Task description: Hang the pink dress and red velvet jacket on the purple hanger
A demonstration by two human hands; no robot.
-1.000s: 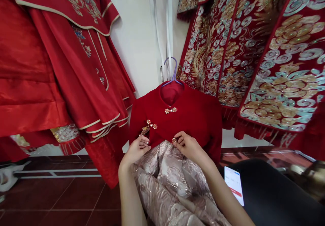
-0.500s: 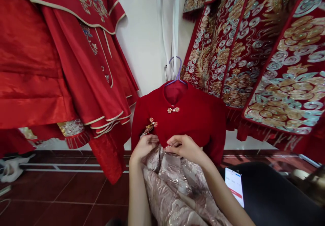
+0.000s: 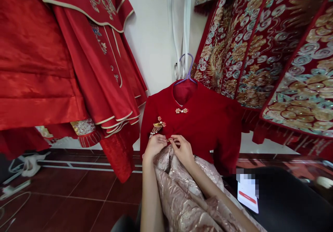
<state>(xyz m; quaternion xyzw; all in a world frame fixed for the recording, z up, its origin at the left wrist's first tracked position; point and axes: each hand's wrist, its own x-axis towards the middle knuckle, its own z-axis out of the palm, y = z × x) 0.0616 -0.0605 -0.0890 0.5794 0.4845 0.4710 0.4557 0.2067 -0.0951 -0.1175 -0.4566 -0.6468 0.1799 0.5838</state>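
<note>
Centre frame, left hand (image 3: 155, 145) and right hand (image 3: 183, 149) pinch together on a half-hidden clasp (image 3: 170, 140) of the red jacket (image 3: 205, 121); tiled floor (image 3: 78, 193) lower left.

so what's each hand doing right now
Left hand: fingers pinched on the pearl clasp of the red jacket.
Right hand: pinched on the same pearl clasp.

A: Hands?
B: Left hand (image 3: 155, 144) and right hand (image 3: 182, 149) meet fingertip to fingertip, both pinching a small pearl clasp (image 3: 170, 140) low on the red jacket (image 3: 208, 121).
A: Around them?
B: Tasselled clasp (image 3: 158, 125) at 11 o'clock, collar clasp (image 3: 181, 110) at 12, purple hanger (image 3: 187, 68) beyond. Brocade skirt (image 3: 182, 190) at 6, under the wrists. Phone (image 3: 247, 193) at 4.
</note>
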